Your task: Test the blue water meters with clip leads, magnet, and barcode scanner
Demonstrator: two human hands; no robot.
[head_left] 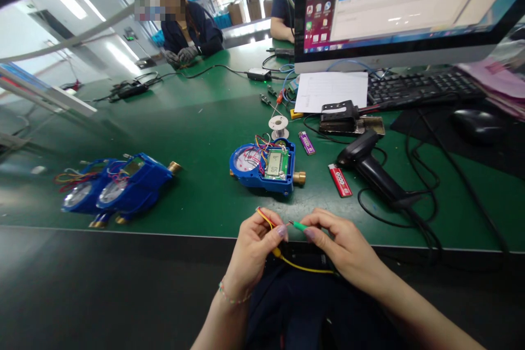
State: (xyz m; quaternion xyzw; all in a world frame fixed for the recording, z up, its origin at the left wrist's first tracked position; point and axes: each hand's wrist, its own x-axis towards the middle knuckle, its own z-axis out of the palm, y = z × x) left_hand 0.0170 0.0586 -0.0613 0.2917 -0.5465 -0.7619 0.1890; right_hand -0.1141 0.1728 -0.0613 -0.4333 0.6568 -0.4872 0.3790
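My left hand (256,243) pinches thin red and yellow wires (266,217) between thumb and fingers, just past the table's front edge. A yellow clip (278,252) with a yellow lead hangs under those fingers. In my right hand (342,238), thumb and fingers close on a green alligator clip (299,226), its tip pointing at the wire ends. Whether tip and wire touch is too small to tell. Beyond the hands lies a blue water meter (262,181), with its display lit, loose wires on top and a brass fitting at its right end.
Two more blue meters (139,188) lie at the left. Right of the middle are a solder spool (279,127), purple (306,143) and red (339,180) packets, a barcode scanner (375,175) and cables. Behind stands a monitor (394,57); a gloved person (192,38) sits across.
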